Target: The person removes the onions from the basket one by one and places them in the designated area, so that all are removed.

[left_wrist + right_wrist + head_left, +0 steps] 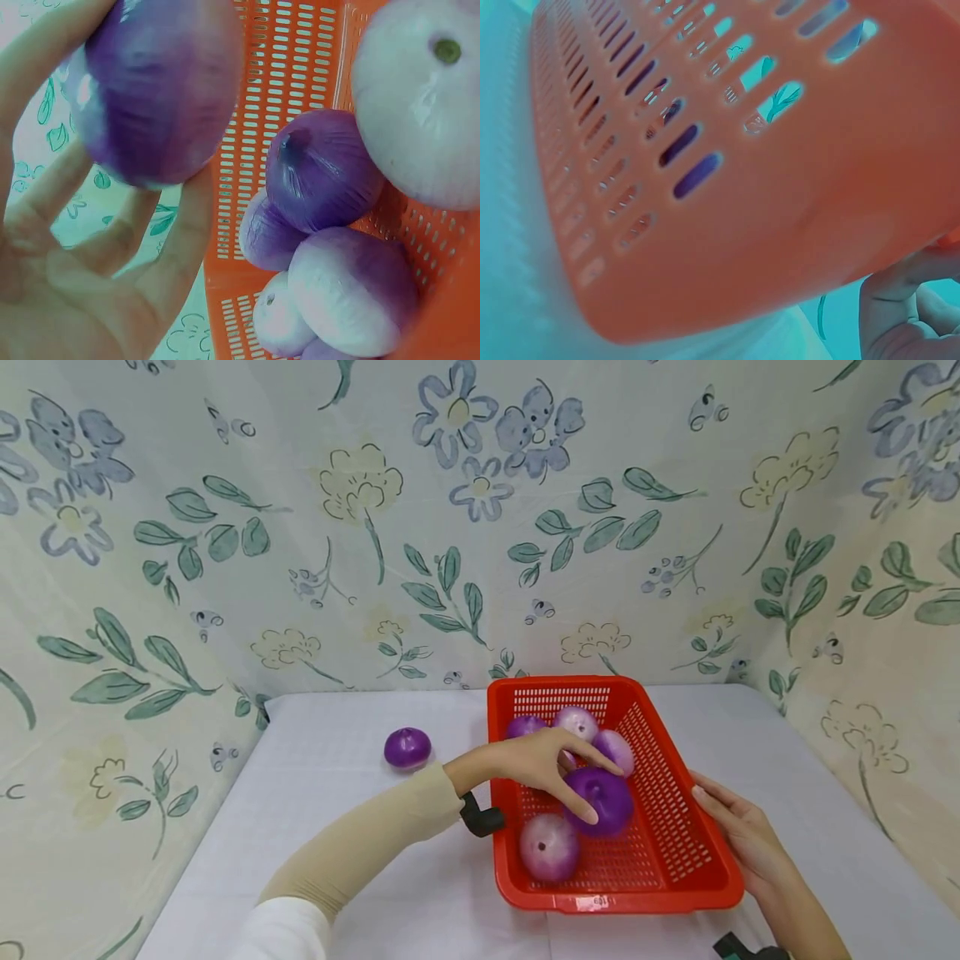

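Note:
My left hand (536,764) reaches over the red basket and grips a purple onion (606,802) between thumb and fingers. In the left wrist view that onion (161,90) sits in the curled fingers, above the other onions. The red plastic basket (667,902) has slotted walls. My right hand (742,835) holds its right rim, thumb on top and fingers partly hidden; in the right wrist view the bent fingers (907,300) are at the rim. A pale onion (550,848) lies in the basket's near left corner.
Several more onions lie in the far half of the basket, among them a pale one (576,723) and a purple one (527,726). Another purple onion (407,749) rests on the white tablecloth (322,777) left of the basket. A floral curtain (450,568) stands behind.

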`<state>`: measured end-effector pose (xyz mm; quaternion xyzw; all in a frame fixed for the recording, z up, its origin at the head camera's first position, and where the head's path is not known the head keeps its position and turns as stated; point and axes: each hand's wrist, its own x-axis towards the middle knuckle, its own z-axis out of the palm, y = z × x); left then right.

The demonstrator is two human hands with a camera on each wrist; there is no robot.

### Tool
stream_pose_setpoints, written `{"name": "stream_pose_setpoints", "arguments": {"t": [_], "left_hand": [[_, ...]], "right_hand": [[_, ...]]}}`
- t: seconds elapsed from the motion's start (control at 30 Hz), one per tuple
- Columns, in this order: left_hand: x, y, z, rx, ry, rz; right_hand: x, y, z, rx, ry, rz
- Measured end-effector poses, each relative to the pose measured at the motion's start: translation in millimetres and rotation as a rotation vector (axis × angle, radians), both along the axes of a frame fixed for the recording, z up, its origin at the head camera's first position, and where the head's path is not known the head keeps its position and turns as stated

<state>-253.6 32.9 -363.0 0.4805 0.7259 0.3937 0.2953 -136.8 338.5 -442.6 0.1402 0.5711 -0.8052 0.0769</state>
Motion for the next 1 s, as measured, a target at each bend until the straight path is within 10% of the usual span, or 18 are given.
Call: {"name": "stream_pose_setpoints", "arguments": {"t": [0.47, 1.0], "left_hand": [[-8.1, -34.6, -0.4, 0.071, -0.004, 0.372], [-19.7, -81.7, 0.2, 0.119, 0.016, 0.605]], "right_hand": [[0.4, -1, -0.3, -0.021, 0.024, 0.001], [-0.5, 0, -1.0, -0.031, 0.022, -0.003]]}}
